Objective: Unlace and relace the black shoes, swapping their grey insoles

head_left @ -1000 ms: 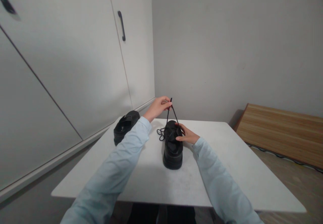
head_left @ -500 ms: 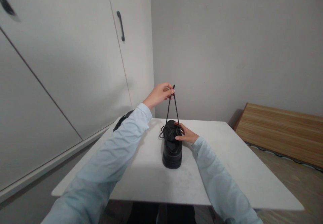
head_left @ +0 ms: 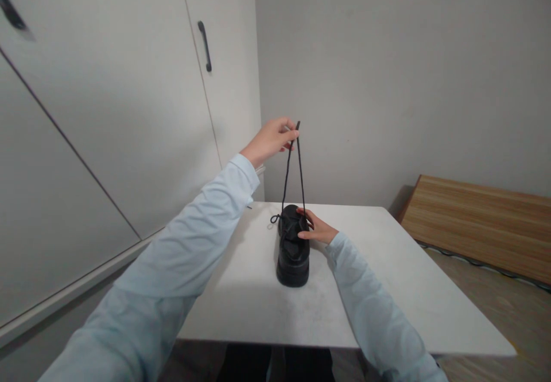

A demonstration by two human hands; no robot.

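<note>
A black shoe (head_left: 293, 261) stands on the white table, its heel toward me. High above it, my left hand (head_left: 282, 135) pinches a black shoelace (head_left: 301, 169) near its end; two strands run down from the fingers to the shoe. A small loop of lace sticks out at the shoe's left side. My right hand (head_left: 317, 228) grips the shoe's right side near the lacing, thumb on top and fingers partly hidden behind the shoe's edge.
The white table (head_left: 396, 278) spreads around the shoe. White cabinet doors with dark handles (head_left: 205, 46) rise at the left. Beyond the table's right edge lies a wooden board (head_left: 482, 221) near the grey wall.
My left hand has moved up, drawing the lace strands longer above the shoe. The loop at the shoe's left has become smaller. My right hand has hardly moved.
</note>
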